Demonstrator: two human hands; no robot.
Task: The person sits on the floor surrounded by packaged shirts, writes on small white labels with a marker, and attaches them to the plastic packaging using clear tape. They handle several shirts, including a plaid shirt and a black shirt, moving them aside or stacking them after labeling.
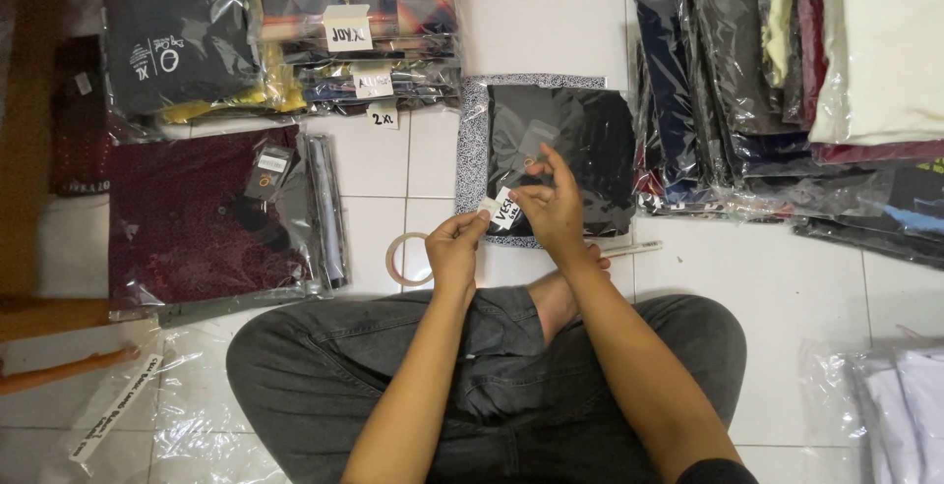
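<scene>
Hands, left hand and right hand, seemingly pinch white label.

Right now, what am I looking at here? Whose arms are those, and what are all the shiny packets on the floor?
The picture comes from a camera worn on a person's head, looking down, so the arms are that person's own. They sit cross-legged on a white tiled floor.

The left hand and right hand together pinch a small white paper label. Just beyond the hands lies a dark folded shirt in a clear plastic bag.

The shiny packets are more folded clothes in plastic bags: a maroon one on the left, a stack with paper labels at the top, and a big pile on the right. A roll of clear tape lies by the left hand, and a pen by the right.
</scene>
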